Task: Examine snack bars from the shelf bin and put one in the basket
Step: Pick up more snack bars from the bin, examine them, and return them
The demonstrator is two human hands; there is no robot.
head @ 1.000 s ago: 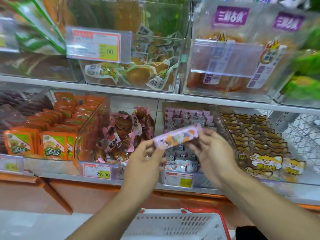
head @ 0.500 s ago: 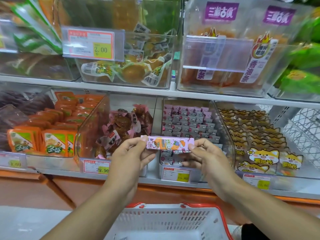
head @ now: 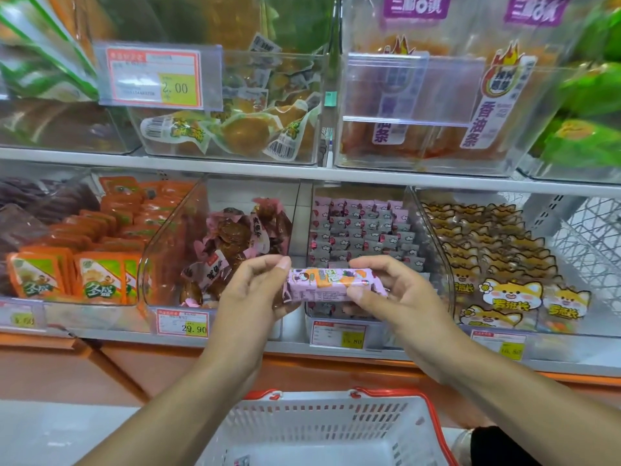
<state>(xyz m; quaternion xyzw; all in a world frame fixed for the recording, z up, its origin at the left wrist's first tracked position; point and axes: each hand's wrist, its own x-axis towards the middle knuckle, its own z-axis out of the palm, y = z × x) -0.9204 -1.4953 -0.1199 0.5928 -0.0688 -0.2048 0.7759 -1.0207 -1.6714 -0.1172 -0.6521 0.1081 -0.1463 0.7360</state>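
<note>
A pink snack bar with an orange cartoon print lies level between both hands, in front of the lower shelf. My left hand pinches its left end and my right hand pinches its right end. Behind it stands the clear shelf bin filled with several rows of the same pink bars. The white basket with red handles sits below the hands at the bottom edge of view.
Neighbouring clear bins hold orange packets, brown wrapped snacks and fox-print packs. An upper shelf carries more bins. Price tags line the shelf edge. An orange base panel runs below.
The bar went from tilted up near the bin to level and lower, then stayed held at both ends. The view moved closer, with the basket more visible.
</note>
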